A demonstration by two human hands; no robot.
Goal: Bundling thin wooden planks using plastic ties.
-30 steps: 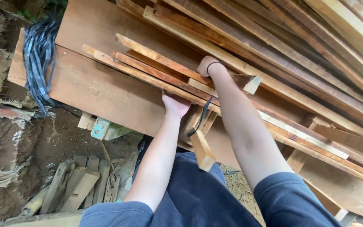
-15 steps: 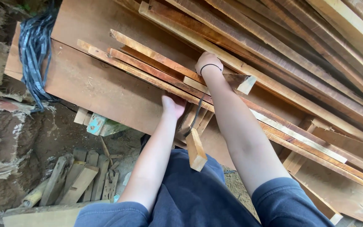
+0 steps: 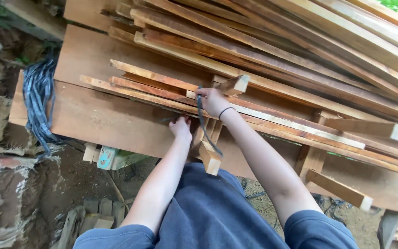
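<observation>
A bundle of thin reddish wooden slats [image 3: 153, 90] lies across a wide brown board [image 3: 111, 124]. My right hand [image 3: 213, 101], with a dark band on its wrist, is closed on a dark strap [image 3: 204, 127] that curves down from the fist past the slats. My left hand [image 3: 181, 127] presses against the near edge of the slat bundle, its fingertips tucked under the wood and hidden. A short pale wood block [image 3: 209, 157] sticks out toward me just below both hands.
Long planks [image 3: 300, 50] are stacked diagonally across the top right. A hank of blue-grey straps [image 3: 38, 101] hangs at the left end of the board. Loose offcuts [image 3: 339, 189] jut out at the right. Scrap wood [image 3: 88, 216] lies on dirt below.
My right hand has drawn back from farther up the stack to the slats' near edge, with the strap in its grip. My left hand stays at the bundle's edge.
</observation>
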